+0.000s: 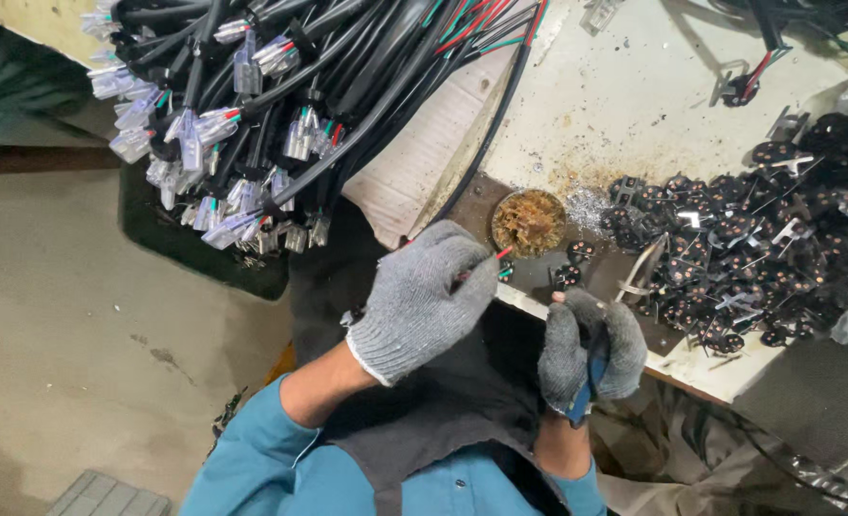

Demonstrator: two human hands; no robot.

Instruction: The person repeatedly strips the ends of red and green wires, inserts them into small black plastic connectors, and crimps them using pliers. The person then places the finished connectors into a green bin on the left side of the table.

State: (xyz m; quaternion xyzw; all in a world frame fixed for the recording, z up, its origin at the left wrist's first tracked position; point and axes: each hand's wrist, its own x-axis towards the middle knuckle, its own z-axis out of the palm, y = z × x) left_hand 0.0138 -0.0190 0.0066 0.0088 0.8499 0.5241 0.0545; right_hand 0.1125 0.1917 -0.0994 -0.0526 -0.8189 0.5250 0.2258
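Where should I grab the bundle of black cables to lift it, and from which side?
Probably around the black sheaths of the cable bundle, just behind the clear-capped connectors, coming in from the open floor side. The cables lie packed and parallel there, so one grasp wraps them; the capped ends fan out loose. The left hand and right hand are both occupied.

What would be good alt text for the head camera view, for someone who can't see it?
Seen from above, a person in grey knit gloves works at a bench edge: the left hand pinches thin red and green wires, the right hand grips a blue-handled tool. A bundle of black cables lies upper left, a pile of small black plug parts at right.
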